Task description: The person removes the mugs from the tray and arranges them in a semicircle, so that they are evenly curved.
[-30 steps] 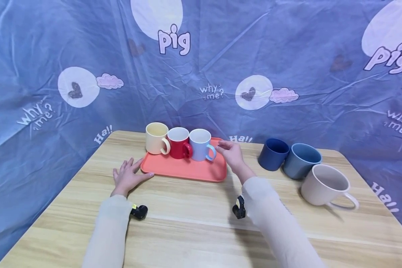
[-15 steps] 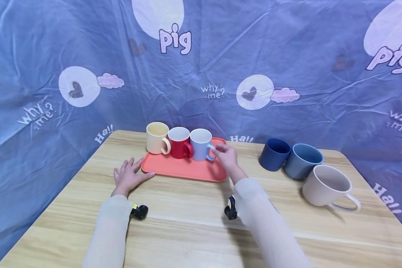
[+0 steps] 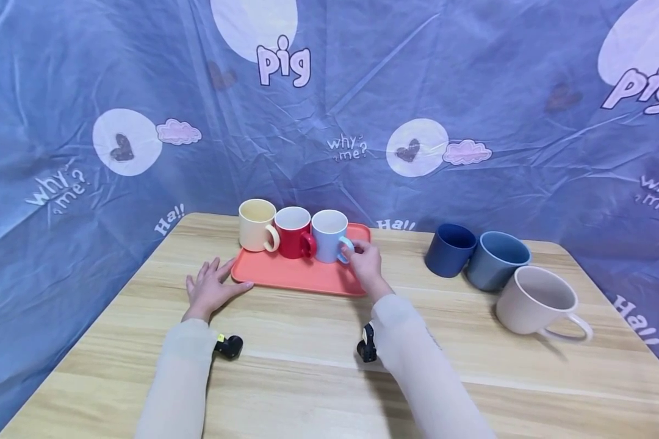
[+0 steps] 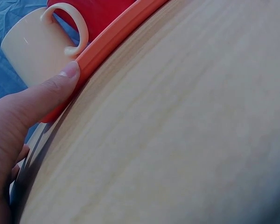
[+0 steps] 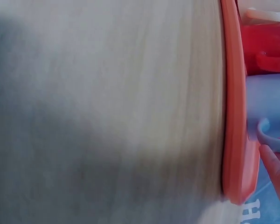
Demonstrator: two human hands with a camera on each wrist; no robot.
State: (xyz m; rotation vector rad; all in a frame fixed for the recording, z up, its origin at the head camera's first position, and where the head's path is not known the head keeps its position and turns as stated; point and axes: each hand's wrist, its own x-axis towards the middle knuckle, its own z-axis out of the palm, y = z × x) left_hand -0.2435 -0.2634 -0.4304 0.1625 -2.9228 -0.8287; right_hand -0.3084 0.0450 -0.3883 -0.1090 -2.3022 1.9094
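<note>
On the coral tray (image 3: pixel 302 277) three mugs stand upright in a row: a cream mug (image 3: pixel 251 235), a red mug (image 3: pixel 291 241) and a light blue mug (image 3: pixel 325 244). With thumb and fingers my right hand (image 3: pixel 367 267) pinches the light blue mug's handle; the right wrist view shows a finger against that handle (image 5: pixel 273 142). My left hand (image 3: pixel 210 291) lies with spread fingers at the tray's left front corner. In the left wrist view its thumb (image 4: pixel 53 91) touches the tray's rim (image 4: pixel 109 42), below the cream mug's handle.
To the right on the wooden table (image 3: pixel 285 366) stand a dark blue cup (image 3: pixel 447 256), a grey-blue cup (image 3: pixel 491 268) and a large beige mug (image 3: pixel 527 311), close together. A blue printed cloth (image 3: pixel 329 122) hangs behind the table.
My right hand has moved left from beside the light blue mug and taken its handle between thumb and fingers. The mugs, tray and left hand look unmoved.
</note>
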